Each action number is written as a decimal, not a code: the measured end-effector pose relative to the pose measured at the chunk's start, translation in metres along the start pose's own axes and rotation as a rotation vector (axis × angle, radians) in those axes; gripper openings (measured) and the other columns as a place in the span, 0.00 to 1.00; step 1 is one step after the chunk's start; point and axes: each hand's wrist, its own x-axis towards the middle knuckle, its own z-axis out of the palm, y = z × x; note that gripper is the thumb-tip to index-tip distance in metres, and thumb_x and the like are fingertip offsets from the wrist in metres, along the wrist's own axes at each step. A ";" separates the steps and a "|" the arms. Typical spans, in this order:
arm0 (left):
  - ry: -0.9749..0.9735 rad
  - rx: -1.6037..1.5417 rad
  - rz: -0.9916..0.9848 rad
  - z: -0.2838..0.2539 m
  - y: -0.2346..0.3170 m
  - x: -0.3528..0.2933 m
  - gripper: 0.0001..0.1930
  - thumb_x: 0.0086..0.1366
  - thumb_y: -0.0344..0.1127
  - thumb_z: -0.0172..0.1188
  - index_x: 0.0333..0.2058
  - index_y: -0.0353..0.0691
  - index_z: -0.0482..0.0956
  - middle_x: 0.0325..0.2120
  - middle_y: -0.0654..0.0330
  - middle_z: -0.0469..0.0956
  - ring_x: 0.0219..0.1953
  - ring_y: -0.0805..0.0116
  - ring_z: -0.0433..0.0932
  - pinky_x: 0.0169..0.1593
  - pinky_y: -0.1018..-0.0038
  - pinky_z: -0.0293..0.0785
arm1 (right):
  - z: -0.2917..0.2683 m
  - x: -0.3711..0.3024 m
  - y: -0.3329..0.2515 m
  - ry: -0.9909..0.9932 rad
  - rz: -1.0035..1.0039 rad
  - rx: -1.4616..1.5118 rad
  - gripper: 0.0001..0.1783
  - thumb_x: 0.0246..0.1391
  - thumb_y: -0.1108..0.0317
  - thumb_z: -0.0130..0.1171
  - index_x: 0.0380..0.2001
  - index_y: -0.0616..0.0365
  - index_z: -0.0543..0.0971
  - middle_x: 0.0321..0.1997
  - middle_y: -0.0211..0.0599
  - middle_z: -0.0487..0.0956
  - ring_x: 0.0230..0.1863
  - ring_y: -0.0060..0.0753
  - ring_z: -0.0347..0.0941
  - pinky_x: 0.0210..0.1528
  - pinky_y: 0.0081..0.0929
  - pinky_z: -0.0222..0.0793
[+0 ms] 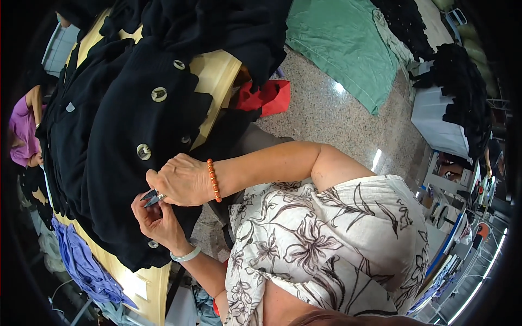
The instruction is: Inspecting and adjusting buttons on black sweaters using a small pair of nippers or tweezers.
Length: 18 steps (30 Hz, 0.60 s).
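A black knitted cardigan with large pale-and-dark buttons lies spread over the wooden table in front of me. My right hand, with an orange bead bracelet at the wrist, is closed round small thread snips. The snips' blades stick out toward my left fingers, slightly apart. Just below, my left hand, a pale bangle on its wrist, has thumb and fingertips pinched close to the blades. What they hold, if anything, is too small to make out. Both hands are above the cardigan's near part.
More black garments are heaped at the table's far end. A purple-blue cloth lies along the left side of the wooden table. Red cloth hangs beyond my right arm, and a green sheet covers floor. Another person stands at far left.
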 end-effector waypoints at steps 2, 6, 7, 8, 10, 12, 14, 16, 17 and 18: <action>0.028 0.055 -0.039 0.004 -0.001 -0.002 0.11 0.61 0.16 0.62 0.40 0.33 0.74 0.46 0.61 0.73 0.37 0.79 0.74 0.40 0.84 0.72 | 0.002 0.000 0.000 -0.026 -0.007 -0.011 0.17 0.50 0.62 0.63 0.32 0.65 0.71 0.23 0.54 0.80 0.29 0.52 0.83 0.35 0.42 0.75; 0.124 0.118 -0.005 0.012 -0.004 -0.005 0.11 0.60 0.16 0.63 0.39 0.33 0.76 0.45 0.61 0.74 0.36 0.80 0.74 0.37 0.86 0.70 | 0.005 -0.001 0.000 0.043 -0.015 -0.014 0.17 0.54 0.60 0.62 0.31 0.64 0.71 0.20 0.53 0.79 0.27 0.54 0.82 0.31 0.43 0.77; 0.140 0.193 0.001 0.008 -0.005 -0.008 0.10 0.59 0.16 0.63 0.39 0.34 0.76 0.45 0.61 0.74 0.35 0.81 0.73 0.35 0.86 0.68 | 0.005 0.000 -0.001 0.031 -0.007 0.029 0.17 0.55 0.60 0.61 0.32 0.65 0.72 0.21 0.54 0.80 0.28 0.53 0.82 0.32 0.43 0.77; 0.141 0.259 0.022 0.007 0.000 -0.008 0.09 0.60 0.16 0.61 0.38 0.33 0.77 0.46 0.61 0.74 0.34 0.81 0.72 0.33 0.87 0.66 | 0.004 0.001 -0.003 0.016 -0.004 0.075 0.17 0.55 0.59 0.60 0.33 0.65 0.72 0.22 0.54 0.80 0.29 0.53 0.83 0.32 0.43 0.77; 0.142 0.256 0.035 0.014 0.002 -0.007 0.07 0.61 0.16 0.58 0.38 0.30 0.76 0.47 0.59 0.74 0.36 0.79 0.73 0.34 0.85 0.67 | 0.005 0.000 0.002 -0.003 0.021 0.109 0.17 0.55 0.58 0.63 0.36 0.63 0.74 0.26 0.51 0.82 0.32 0.51 0.83 0.33 0.43 0.78; 0.165 0.207 0.069 0.017 -0.004 -0.008 0.08 0.63 0.18 0.58 0.41 0.31 0.77 0.49 0.55 0.73 0.41 0.72 0.76 0.40 0.81 0.73 | -0.003 -0.005 0.004 0.038 0.047 0.174 0.15 0.56 0.58 0.63 0.39 0.57 0.75 0.26 0.47 0.82 0.31 0.51 0.82 0.33 0.42 0.77; 0.170 0.156 0.027 0.021 0.006 -0.008 0.06 0.65 0.18 0.58 0.40 0.32 0.77 0.46 0.56 0.73 0.41 0.72 0.76 0.41 0.80 0.74 | -0.017 -0.009 0.009 0.045 0.010 0.190 0.18 0.55 0.56 0.65 0.41 0.57 0.77 0.26 0.43 0.82 0.31 0.47 0.82 0.33 0.38 0.77; 0.193 0.211 0.025 0.022 0.006 -0.010 0.03 0.65 0.21 0.60 0.37 0.33 0.77 0.43 0.56 0.74 0.38 0.70 0.76 0.38 0.79 0.73 | -0.030 -0.017 0.013 0.002 -0.019 0.222 0.20 0.55 0.57 0.67 0.43 0.60 0.76 0.26 0.42 0.82 0.29 0.45 0.82 0.32 0.36 0.75; 0.173 0.198 0.044 0.022 0.003 -0.013 0.03 0.69 0.21 0.58 0.40 0.32 0.76 0.46 0.60 0.73 0.39 0.78 0.73 0.41 0.83 0.71 | -0.046 -0.017 0.007 -0.178 0.075 0.209 0.22 0.58 0.53 0.62 0.42 0.63 0.76 0.34 0.50 0.83 0.37 0.53 0.82 0.41 0.43 0.77; 0.185 0.204 0.044 0.021 0.001 -0.015 0.03 0.69 0.21 0.58 0.40 0.31 0.76 0.46 0.60 0.73 0.38 0.79 0.73 0.41 0.83 0.71 | -0.045 -0.019 0.006 -0.196 0.061 0.222 0.20 0.59 0.55 0.61 0.42 0.64 0.76 0.33 0.50 0.83 0.37 0.54 0.82 0.41 0.44 0.76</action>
